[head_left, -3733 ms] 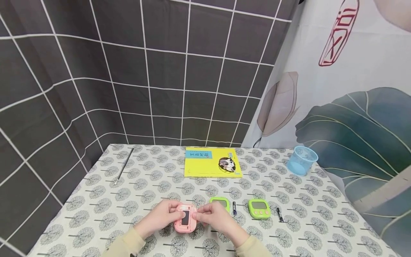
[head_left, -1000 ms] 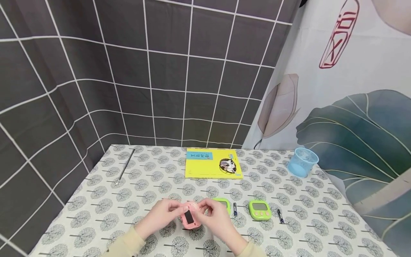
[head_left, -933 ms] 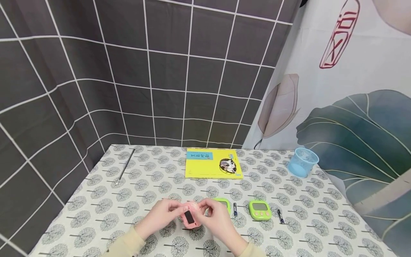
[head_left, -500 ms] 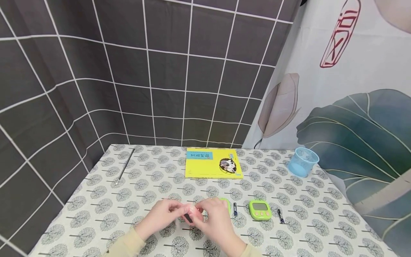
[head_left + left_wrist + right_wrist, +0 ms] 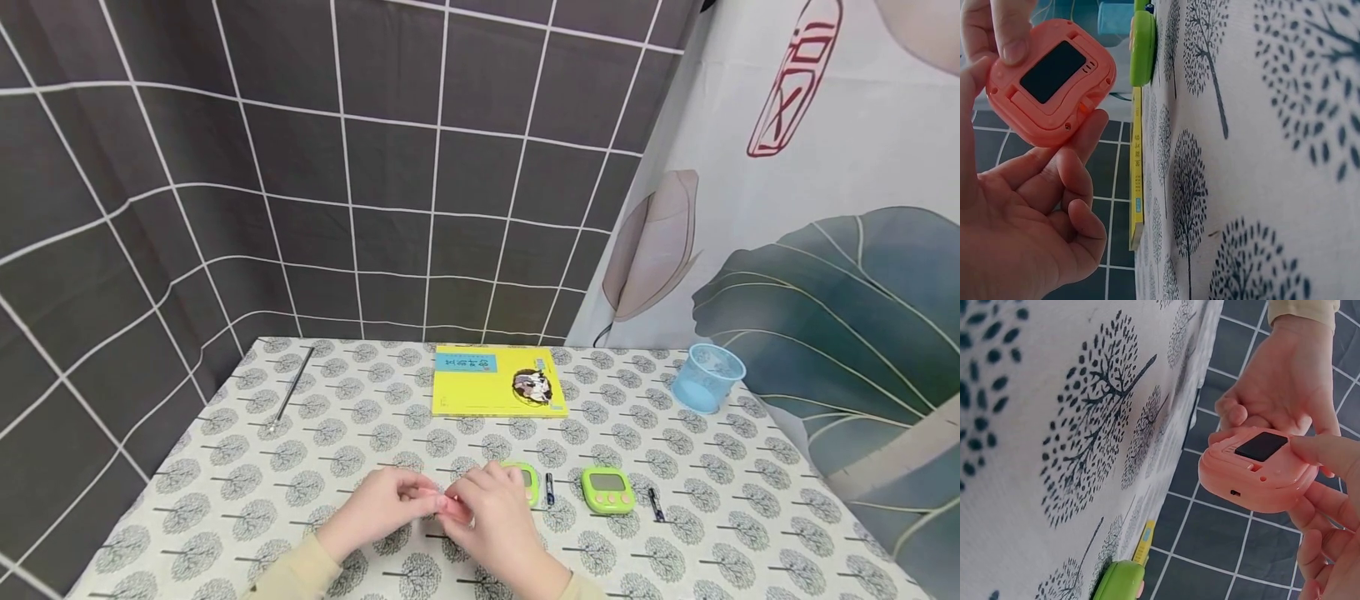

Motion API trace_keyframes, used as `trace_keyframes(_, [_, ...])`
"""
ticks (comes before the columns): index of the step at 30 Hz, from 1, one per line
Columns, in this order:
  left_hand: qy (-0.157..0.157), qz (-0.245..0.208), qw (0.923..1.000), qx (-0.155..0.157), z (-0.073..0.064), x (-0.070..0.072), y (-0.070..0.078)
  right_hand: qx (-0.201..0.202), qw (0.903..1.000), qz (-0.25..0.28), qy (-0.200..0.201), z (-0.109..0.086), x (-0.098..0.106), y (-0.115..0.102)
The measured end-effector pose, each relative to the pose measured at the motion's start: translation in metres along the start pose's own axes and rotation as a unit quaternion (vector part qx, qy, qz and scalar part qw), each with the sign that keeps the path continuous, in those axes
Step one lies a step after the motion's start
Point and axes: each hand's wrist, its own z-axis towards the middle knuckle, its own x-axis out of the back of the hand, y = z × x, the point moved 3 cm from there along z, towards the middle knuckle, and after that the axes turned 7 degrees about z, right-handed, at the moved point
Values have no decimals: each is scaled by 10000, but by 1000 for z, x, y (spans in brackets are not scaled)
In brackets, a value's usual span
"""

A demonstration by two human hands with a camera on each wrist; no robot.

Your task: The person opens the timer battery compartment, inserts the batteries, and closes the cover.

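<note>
Tipped up since the earlier frames, the pink device [image 5: 1050,81] no longer shows its dark panel [image 5: 1054,72] to the head camera, and the right hand [image 5: 495,517] has rolled over it. Leftmost on the desk [image 5: 637,567] lies a thin rod [image 5: 292,385]. Next, the left hand [image 5: 386,504] pinches one side of the device, which is between both hands, clear of the cloth. The right hand grips the opposite side, thumb on the panel face. It looks light, stiff and smooth, perhaps slippery; its rounded sides seem the best hold, off the panel. Behind lies a yellow book [image 5: 498,382]; rightward follow a partly hidden green device [image 5: 529,485], a dark cylinder [image 5: 550,489], a second green device [image 5: 608,490], another cylinder [image 5: 656,505] and a blue cup [image 5: 705,382].
</note>
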Motion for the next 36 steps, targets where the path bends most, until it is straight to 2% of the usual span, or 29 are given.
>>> trace_keyframes(6, [-32, -88, 9999, -57, 0, 1, 1, -74, 9998, 165, -13, -1, -1, 1])
trace_keyframes(18, [43, 76, 10000, -48, 0, 4, -2, -405, 9975, 525, -261, -2, -2, 8])
trace_keyframes(24, [65, 19, 9998, -196, 0, 5, -2, -789, 9935, 618, -540, -1, -1, 13])
trace_keyframes(29, [7, -74, 9993, -353, -1, 6, -1, -1320, 9809, 1025, -994, -2, -1, 19])
trace_keyframes(36, [-150, -283, 9984, -472, -2, 5, -2, -1993, 9493, 1675, -1763, -6, -3, 29])
